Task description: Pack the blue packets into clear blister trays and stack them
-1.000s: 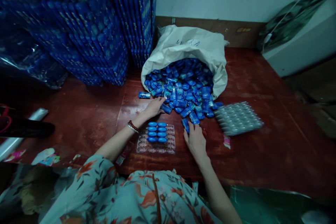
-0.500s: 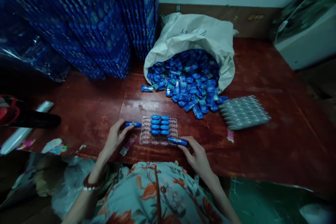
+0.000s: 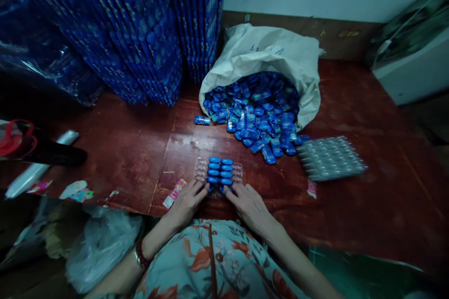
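A clear plastic blister tray (image 3: 238, 173) lies on the table in front of me, with two columns of glossy blue capsule-shaped pieces (image 3: 227, 168) in its middle. My left hand (image 3: 187, 200) is at the tray's near left, its fingertips closed on a blue piece in the nearest row. Across from it, my right hand (image 3: 249, 203) has its fingers closed on another blue piece in that row. Both of these pieces are mostly hidden by the fingers. Clear, unfilled cavities show along the tray's left and right sides.
Beyond the tray, a white woven sack (image 3: 270, 46) spills many blue wrapped pieces (image 3: 257, 133). A stack of clear trays (image 3: 333, 159) stands right. Tall stacks of blue packs (image 3: 140, 56) rise back left. A black bottle with a red lid (image 3: 52, 153) lies left, near pink scraps (image 3: 174, 193).
Both hands have moved inward to the tray's near row, bringing the blue pieces they held apart at its sides. The view has shifted slightly.
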A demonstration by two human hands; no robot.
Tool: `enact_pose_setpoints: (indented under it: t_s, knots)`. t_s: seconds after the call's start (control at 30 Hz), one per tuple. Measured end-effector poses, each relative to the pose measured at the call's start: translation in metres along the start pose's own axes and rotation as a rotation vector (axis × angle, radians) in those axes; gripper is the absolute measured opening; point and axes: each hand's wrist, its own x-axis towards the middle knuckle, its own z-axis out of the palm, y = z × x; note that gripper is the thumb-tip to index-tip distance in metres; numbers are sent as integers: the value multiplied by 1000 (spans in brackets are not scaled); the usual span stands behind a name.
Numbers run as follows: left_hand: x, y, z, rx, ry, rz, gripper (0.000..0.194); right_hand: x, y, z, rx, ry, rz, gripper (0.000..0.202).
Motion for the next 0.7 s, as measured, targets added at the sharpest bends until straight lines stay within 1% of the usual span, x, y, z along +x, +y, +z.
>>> enact_pose_setpoints:
  t_s: [0.1, 0.17, 0.23, 0.33, 0.43, 0.53, 0.6, 0.63, 0.7]
  knots:
    - [10, 3, -8, 82, -142, 127, 27, 11, -1, -1, -1, -23, -82, 27]
    - [17, 5, -10, 123, -214, 174, 24, 14, -1, 2, 22, -19, -84, 28]
    - [22, 6, -10, 160, -248, 213, 22, 12, 1, 9, 46, 1, -47, 32]
    - [21, 6, -7, 192, -226, 253, 21, 3, 1, 19, 54, 71, 25, 38]
    - [16, 0, -6, 185, -123, 284, 27, -6, -1, 25, 50, 140, 59, 41]
    - [16, -16, -8, 138, 70, 264, 33, -14, 0, 30, 107, 224, 100, 41]
    - [28, -35, -11, 75, 207, 151, 32, -18, 4, 35, 188, 328, 180, 39]
    - [39, -47, -12, 37, 268, 63, 30, -19, 8, 37, 230, 390, 241, 37]
    - [68, -74, -14, -33, 353, -143, 28, -21, 21, 41, 294, 499, 407, 31]
